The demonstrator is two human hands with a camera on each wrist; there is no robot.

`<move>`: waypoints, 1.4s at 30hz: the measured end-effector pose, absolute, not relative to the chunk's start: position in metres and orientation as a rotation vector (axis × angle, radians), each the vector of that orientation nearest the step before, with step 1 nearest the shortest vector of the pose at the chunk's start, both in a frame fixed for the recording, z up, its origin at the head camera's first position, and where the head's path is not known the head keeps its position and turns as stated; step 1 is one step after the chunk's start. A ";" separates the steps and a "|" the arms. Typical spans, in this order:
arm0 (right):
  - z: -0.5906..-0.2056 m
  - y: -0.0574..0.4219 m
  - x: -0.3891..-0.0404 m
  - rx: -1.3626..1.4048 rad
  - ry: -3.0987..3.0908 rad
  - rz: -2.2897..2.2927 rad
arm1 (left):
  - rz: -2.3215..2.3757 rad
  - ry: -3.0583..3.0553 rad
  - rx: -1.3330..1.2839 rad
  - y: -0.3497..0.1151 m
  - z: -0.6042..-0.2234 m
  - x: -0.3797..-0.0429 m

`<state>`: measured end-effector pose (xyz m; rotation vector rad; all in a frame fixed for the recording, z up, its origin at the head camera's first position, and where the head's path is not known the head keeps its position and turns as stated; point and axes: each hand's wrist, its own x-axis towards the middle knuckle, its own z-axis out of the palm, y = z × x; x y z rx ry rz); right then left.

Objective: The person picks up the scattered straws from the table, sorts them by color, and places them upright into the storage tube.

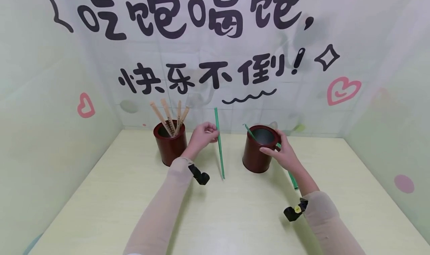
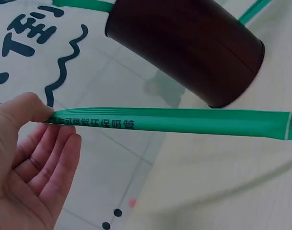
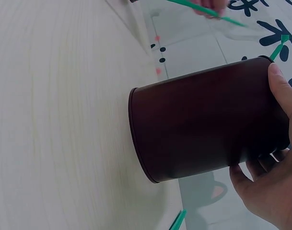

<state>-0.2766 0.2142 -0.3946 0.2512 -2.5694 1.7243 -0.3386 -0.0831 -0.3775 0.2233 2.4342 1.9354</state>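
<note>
My left hand [image 1: 204,135] pinches a green wrapped straw [image 1: 220,154] near its middle, between thumb and fingers. Dark printing runs along the wrapper in the left wrist view. To the right, my right hand [image 1: 285,152] grips a dark red cylindrical holder [image 1: 253,159] near its top, with the thumb at the rim. In the right wrist view, the holder's smooth side [image 3: 203,124] fills the middle. One green straw [image 1: 250,131] leans in this holder, its end sticking out over the rim. Another green straw [image 1: 293,180] shows beside the holder, partly hidden behind my right hand.
A matching dark red holder [image 1: 171,150] stands left of my left hand, with several tan printed sticks [image 1: 167,115] upright in it. Both holders stand on a pale wooden table [image 1: 231,217]. Behind the table hangs a white printed backdrop [image 1: 188,49]; side panels flank it.
</note>
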 end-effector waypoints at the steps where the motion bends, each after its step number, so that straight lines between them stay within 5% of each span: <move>1: -0.395 0.214 -0.276 0.253 -2.566 1.727 | 1.988 2.425 0.253 -0.082 -0.371 -0.337; 10: -0.398 0.201 -0.280 0.338 -2.529 1.761 | 2.489 2.347 0.576 -0.071 -0.315 -0.316; 20: -0.397 0.177 -0.282 0.383 -2.520 1.768 | 2.581 2.452 0.802 -0.064 -0.293 -0.300; 42: -0.396 0.173 -0.281 0.394 -2.514 1.779 | 2.005 2.524 0.700 -0.061 -0.347 -0.306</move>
